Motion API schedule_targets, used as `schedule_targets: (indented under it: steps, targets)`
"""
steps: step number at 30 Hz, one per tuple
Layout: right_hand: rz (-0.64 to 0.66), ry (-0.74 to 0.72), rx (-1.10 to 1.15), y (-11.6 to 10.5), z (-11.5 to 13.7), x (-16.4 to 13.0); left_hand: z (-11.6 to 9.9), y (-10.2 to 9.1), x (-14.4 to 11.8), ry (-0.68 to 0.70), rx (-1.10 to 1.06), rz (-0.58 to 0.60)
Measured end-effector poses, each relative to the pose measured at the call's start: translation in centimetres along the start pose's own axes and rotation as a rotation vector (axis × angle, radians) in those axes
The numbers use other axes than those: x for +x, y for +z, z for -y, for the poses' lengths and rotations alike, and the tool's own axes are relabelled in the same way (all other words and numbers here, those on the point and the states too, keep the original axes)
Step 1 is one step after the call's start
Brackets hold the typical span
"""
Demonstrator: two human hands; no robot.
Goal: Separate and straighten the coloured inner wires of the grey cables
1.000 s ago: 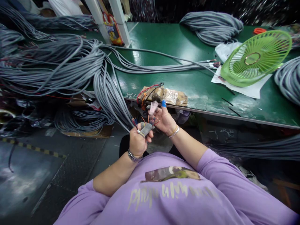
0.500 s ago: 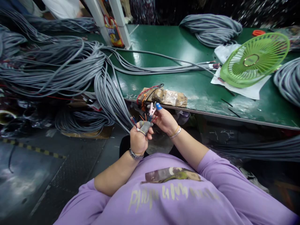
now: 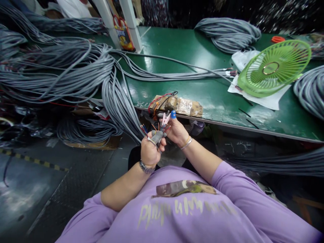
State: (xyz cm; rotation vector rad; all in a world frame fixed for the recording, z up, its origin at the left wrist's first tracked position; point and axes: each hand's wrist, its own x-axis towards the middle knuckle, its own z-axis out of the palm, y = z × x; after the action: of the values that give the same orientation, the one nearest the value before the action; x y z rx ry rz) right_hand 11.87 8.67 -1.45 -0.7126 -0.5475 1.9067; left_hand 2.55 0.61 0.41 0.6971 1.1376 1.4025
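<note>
The left hand [image 3: 150,152] is closed around the grey cable end [image 3: 157,136], held upright so its coloured wires [image 3: 162,127] fan out. The right hand [image 3: 177,131] pinches a small pink tool [image 3: 165,118] at those wires — close enough to work on them. Beyond lie the cable bundle [image 3: 118,101], the green table [image 3: 192,67] and a green fan [image 3: 274,67].

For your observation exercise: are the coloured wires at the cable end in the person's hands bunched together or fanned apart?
Fanned apart: the coloured wires splay from the grey cable end above the left hand.
</note>
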Motion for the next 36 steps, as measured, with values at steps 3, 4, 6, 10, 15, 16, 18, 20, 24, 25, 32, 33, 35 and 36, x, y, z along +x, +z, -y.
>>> schedule_targets:
  steps: [3, 4, 6, 10, 15, 16, 18, 20, 24, 25, 32, 33, 35, 36]
  targets:
    - [-0.041, 0.009, 0.036, 0.5, 0.3, -0.1, 0.2, 0.0, 0.2, 0.021, -0.011, -0.02]
    - [-0.051, 0.006, 0.049, 0.6, 0.4, -0.2, 0.3, 0.0, 0.2, 0.027, -0.015, -0.025]
    - [-0.066, 0.001, 0.081, 0.9, 0.5, -0.3, 0.4, -0.1, 0.3, 0.033, -0.016, -0.03]
    - [-0.108, -0.003, 0.118, 1.4, 0.6, -0.5, 0.8, -0.1, 0.3, 0.035, 0.003, -0.044]
    - [-0.149, -0.025, 0.117, 1.6, 0.6, -0.5, 1.1, -0.1, 0.4, 0.053, 0.025, -0.05]
    - [-0.149, -0.03, 0.112, 1.6, 0.6, -0.5, 1.1, -0.1, 0.4, 0.055, 0.026, -0.048]
    - [-0.146, -0.035, 0.095, 1.5, 0.5, -0.4, 1.2, -0.1, 0.5, 0.058, 0.024, -0.046]
    - [-0.144, -0.038, 0.085, 1.5, 0.5, -0.3, 1.2, -0.2, 0.4, 0.056, 0.021, -0.045]
    - [-0.138, -0.037, 0.099, 1.4, 0.5, -0.3, 1.0, -0.2, 0.1, 0.047, 0.002, -0.002]
    - [-0.134, -0.03, 0.107, 1.4, 0.5, -0.3, 0.9, -0.2, 0.0, 0.05, -0.006, 0.012]
    - [-0.107, -0.009, 0.123, 1.5, 0.6, -0.6, 0.6, 0.2, 0.1, -0.006, -0.034, 0.016]
    - [-0.104, -0.015, 0.123, 1.5, 0.6, -0.6, 0.7, 0.3, 0.2, -0.016, -0.039, 0.008]
    - [-0.105, -0.024, 0.121, 1.5, 0.6, -0.6, 0.8, 0.3, 0.3, -0.028, -0.046, -0.006]
    - [-0.106, -0.024, 0.118, 1.5, 0.6, -0.5, 0.8, 0.3, 0.3, -0.029, -0.05, -0.009]
